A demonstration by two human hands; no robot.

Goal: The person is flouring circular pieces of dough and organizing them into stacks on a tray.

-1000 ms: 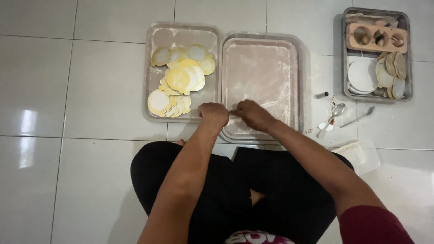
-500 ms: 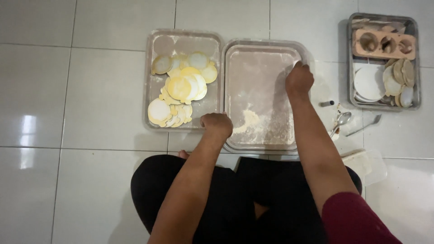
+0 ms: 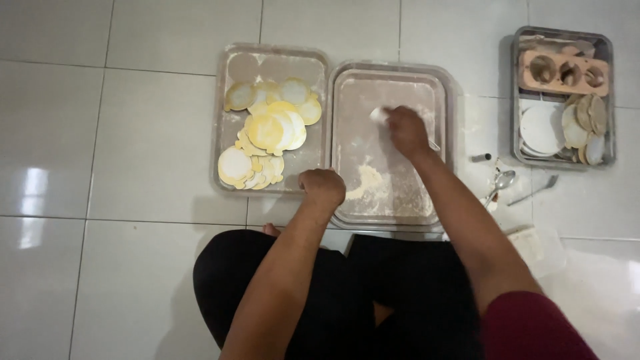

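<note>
Progress, judged from present lie: the floured tray (image 3: 393, 143) at centre carries a dusting of flour across its floor and a loose heap of flour (image 3: 368, 181) toward its 7 o'clock corner, but no finished discs. One small white dough piece (image 3: 379, 115) sits at the tray's 11 o'clock area. The neighbouring tray (image 3: 272, 120), touching the floured one on its 9 o'clock side, holds a pile of yellow and pale discs (image 3: 267, 137) spread over its middle and lower half; its top strip is bare. Most of the floured tray is unoccupied, so the work on it appears at an early stage.

Right hand (image 3: 405, 132): arm extended forward over the floured tray, hand lowered at its upper centre, fingers curled down with the dough piece touching them at the hand's 10 o'clock. Whether the fingers actually pinch the piece or only press beside it cannot be told. A thin metal item pokes out at the hand's 4 o'clock; its nature is unclear.

Left hand (image 3: 323, 189): clenched into a loose fist, resting at the near edge where the two trays meet. Nothing is visible inside it.

Surroundings: a third tray (image 3: 563, 97) at 2 o'clock holds a wooden mould with round holes and more discs. A spoon (image 3: 500, 183) lies on the tiled floor between it and the floured tray.
</note>
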